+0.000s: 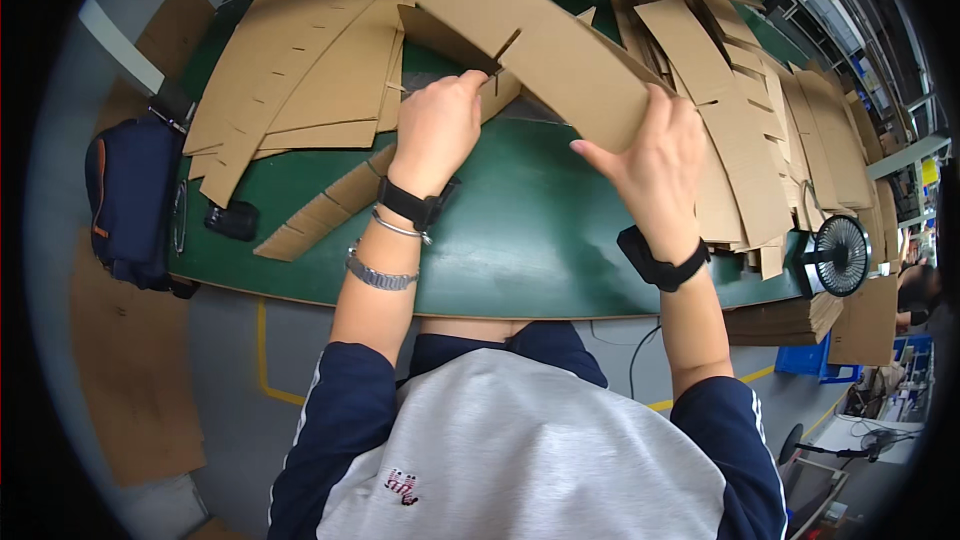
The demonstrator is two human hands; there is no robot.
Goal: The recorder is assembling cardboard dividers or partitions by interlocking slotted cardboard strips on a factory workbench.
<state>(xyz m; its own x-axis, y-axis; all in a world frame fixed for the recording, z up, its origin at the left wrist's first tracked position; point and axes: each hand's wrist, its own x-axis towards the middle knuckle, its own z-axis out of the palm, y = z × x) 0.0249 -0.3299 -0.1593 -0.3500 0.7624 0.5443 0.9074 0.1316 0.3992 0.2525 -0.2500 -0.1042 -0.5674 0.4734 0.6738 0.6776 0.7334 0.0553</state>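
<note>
My right hand grips the near right end of a long brown cardboard strip, thumb on one side and fingers on the other. The strip is raised at a slant over the table, with a short slot cut at its middle. Close to that slot, my left hand is closed on a second cardboard strip, its fingertips partly hidden. Behind my left hand, another cardboard panel stands on edge. A notched strip lies slanting beside my left wrist; whether it joins the held piece is hidden.
Slotted cardboard sheets lie stacked at left on the green table. More cardboard strips pile up at right, near a small black fan. A dark blue bag hangs by the left edge, near a black object.
</note>
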